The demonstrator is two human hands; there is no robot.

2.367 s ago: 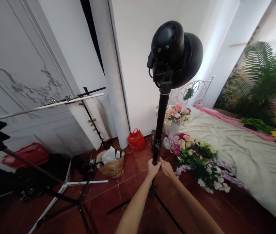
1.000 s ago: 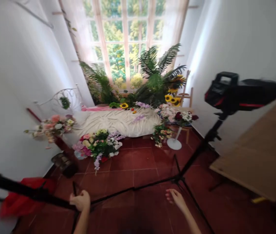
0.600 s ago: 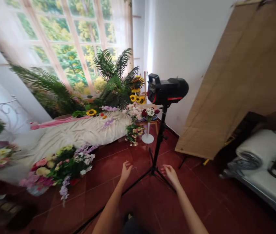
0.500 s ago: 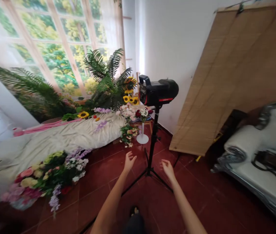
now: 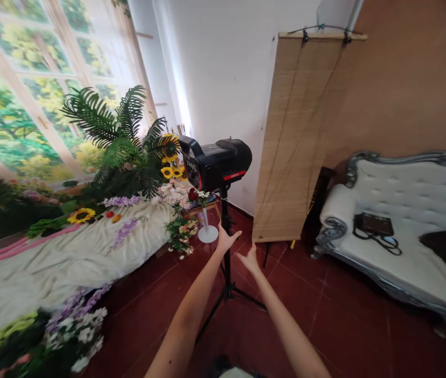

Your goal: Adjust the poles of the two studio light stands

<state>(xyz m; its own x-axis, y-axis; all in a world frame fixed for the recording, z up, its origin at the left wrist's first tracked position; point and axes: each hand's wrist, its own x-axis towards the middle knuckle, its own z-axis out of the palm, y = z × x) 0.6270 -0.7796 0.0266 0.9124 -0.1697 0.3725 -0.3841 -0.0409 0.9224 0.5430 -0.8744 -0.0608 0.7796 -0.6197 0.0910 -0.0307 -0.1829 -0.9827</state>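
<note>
A black studio light (image 5: pixel 218 161) with red trim and a top handle sits on a black tripod stand (image 5: pixel 228 270) in front of me. My left hand (image 5: pixel 228 239) is at the stand's column just below the light, thumb spread from the fingers; whether it touches the column I cannot tell. To the right of the column, a little lower, my right hand (image 5: pixel 249 259) is apart from it with fingers spread and nothing in them. Part of the column is hidden behind my left hand.
A draped cream cloth (image 5: pixel 136 247) with flowers lies at left, below a palm plant (image 5: pixel 116 126). White and purple blossoms (image 5: pixel 76 331) fill the lower left. A hanging bamboo blind (image 5: pixel 286 136) stands behind the light. On the white tufted sofa (image 5: pixel 404 189) lies a brown bag (image 5: pixel 374 224).
My view has swung right, showing more of the sofa. My left hand has come up to the stand's column, and my right hand has drawn closer to it.
</note>
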